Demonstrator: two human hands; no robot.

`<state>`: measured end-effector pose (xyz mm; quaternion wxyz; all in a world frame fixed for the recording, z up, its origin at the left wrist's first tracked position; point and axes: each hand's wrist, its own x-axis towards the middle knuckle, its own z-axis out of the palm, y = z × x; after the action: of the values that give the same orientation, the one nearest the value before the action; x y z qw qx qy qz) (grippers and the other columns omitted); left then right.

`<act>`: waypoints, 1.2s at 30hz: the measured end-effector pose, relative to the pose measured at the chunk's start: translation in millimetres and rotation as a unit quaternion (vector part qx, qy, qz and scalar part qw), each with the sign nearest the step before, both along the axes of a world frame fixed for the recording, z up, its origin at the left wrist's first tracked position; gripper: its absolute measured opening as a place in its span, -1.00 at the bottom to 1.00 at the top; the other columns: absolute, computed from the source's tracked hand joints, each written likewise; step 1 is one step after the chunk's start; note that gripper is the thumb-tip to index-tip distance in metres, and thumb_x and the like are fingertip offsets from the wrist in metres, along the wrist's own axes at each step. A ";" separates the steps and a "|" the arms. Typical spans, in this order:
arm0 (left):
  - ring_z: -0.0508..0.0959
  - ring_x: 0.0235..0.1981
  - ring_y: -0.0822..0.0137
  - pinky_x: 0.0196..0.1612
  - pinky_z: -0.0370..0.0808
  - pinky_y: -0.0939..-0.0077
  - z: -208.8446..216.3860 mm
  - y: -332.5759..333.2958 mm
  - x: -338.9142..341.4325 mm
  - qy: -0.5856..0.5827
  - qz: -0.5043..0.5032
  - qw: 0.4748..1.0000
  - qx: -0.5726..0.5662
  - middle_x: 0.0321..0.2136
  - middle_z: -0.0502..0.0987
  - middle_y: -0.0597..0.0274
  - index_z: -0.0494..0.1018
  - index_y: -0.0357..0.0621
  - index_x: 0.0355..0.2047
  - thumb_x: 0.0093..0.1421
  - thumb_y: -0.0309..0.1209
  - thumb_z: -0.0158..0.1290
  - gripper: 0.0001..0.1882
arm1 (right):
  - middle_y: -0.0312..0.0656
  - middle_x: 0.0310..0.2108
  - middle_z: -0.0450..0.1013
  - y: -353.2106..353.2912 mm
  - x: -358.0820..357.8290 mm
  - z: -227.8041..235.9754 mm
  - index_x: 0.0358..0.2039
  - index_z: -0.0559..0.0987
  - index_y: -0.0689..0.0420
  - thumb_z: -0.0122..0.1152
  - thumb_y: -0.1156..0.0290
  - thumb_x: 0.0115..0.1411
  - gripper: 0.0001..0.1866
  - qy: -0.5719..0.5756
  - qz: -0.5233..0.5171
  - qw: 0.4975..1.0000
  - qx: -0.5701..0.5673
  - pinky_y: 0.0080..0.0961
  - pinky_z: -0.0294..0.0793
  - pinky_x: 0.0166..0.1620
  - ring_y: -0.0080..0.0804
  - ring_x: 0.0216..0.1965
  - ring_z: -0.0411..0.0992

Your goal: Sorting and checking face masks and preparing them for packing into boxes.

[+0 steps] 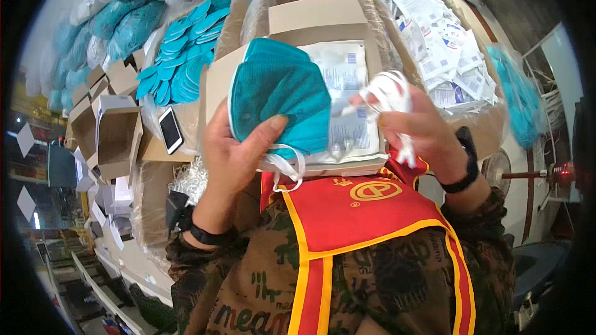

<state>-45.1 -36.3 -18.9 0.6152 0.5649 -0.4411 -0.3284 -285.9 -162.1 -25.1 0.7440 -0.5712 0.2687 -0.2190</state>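
The person wears a red apron (354, 226) with yellow edges over brown patterned clothes (242, 285). There is a black band (214, 236) on the left wrist and another one on the right wrist.

The left hand (233, 146) has its grip closed on a blue-green mask (282, 99). The thumb lies on the front of the mask, near the bottom. The mask is up in the air in front of the apron, and more than one layer shows at its top. A white loop (292, 167) hangs down just below the thumb.

The right hand (425, 127) has its grip closed on a bunch of white straps (391, 93). Some ends dangle under the fingers. I cannot tell if these straps are joined to the mask.

Behind the mask is an open tan box (320, 15) with flat white packets (344, 71) in it. To the left, a phone (171, 130) lies with its dark screen up. Beside it are open small boxes (115, 136).

Farther off on the left is a big heap of blue-green masks (183, 49). On the right is a big heap of white packets with blue marks (444, 43), and next to it a clear bag (518, 96) with blue-green things inside. Farthest back on the left, full plastic bags (124, 25) are piled up.
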 end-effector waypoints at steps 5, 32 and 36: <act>0.50 -0.10 0.37 -0.02 0.44 0.49 -18.9 -11.0 -37.7 0.068 -0.099 0.993 -0.009 -0.07 0.49 0.08 0.32 -0.37 0.04 0.10 -0.48 0.20 -0.49 | -0.21 -0.16 0.46 6.6 40.2 -26.4 0.07 0.36 0.26 0.36 0.45 -0.01 -0.39 -0.176 0.002 0.979 0.100 -0.64 0.46 -0.20 -0.54 -0.23 0.45; 0.39 -0.37 0.29 -0.23 0.29 0.39 41.1 -30.0 6.5 -0.760 -0.090 0.625 -0.152 -0.49 0.33 0.33 0.32 -0.01 -0.45 -0.12 -0.44 0.05 -0.82 | -0.25 -0.34 0.50 27.7 27.8 -27.7 -0.06 0.42 0.26 0.21 0.21 0.20 -0.57 0.005 0.188 0.978 0.085 -0.67 0.45 -0.28 -0.56 -0.37 0.47; 0.41 -0.33 0.11 -0.23 0.33 0.25 45.5 -22.5 11.0 -0.708 -0.162 0.684 -0.059 -0.39 0.40 0.18 0.30 -0.13 -0.43 -0.22 -0.51 0.15 -0.69 | -0.34 -0.44 0.51 30.3 22.0 -11.2 -0.17 0.50 0.22 0.19 0.28 0.20 -0.71 0.070 0.305 0.948 -0.051 -0.64 0.43 -0.35 -0.62 -0.40 0.46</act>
<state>-34.1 -58.8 26.5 0.0887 0.5119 -0.8484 0.1018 -264.0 -131.7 -36.3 0.7248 -0.6767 0.1215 0.0459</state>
